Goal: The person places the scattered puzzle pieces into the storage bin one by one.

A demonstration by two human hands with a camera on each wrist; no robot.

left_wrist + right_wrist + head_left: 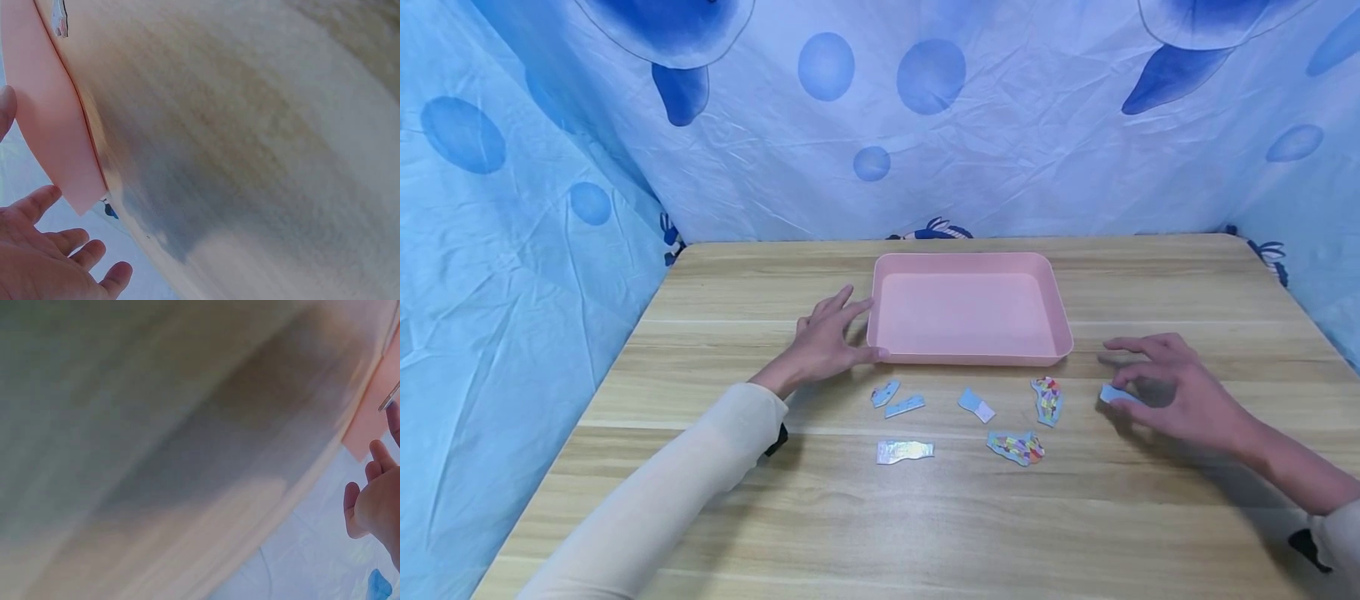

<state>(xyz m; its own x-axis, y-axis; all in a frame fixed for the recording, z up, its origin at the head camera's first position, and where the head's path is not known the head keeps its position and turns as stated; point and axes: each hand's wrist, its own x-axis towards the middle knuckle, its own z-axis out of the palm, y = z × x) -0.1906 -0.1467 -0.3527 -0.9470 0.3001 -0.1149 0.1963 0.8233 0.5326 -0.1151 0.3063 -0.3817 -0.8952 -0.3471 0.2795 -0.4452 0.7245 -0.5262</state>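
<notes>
A pink tray (970, 360) lies at the back middle of the wooden table. My left hand (827, 340) is at its left side, thumb at the near left corner and index fingertip at the left rim, fingers spread; the left wrist view shows the hand (56, 250) beside the tray wall (59, 125). To the right of the tray, my right hand (1187, 392) pinches a small light blue piece (1116, 394) between thumb and index finger. In the right wrist view, a thin piece (389, 398) shows edge-on at a fingertip of the hand (381, 494).
In front of the tray lie two small blue pieces (885, 393) (905, 407), a blue and lilac piece (976, 405), a shiny pale piece (906, 452) and two multicoloured pieces (1048, 402) (1017, 447). A blue patterned cloth (760, 167) hangs behind the table (925, 533).
</notes>
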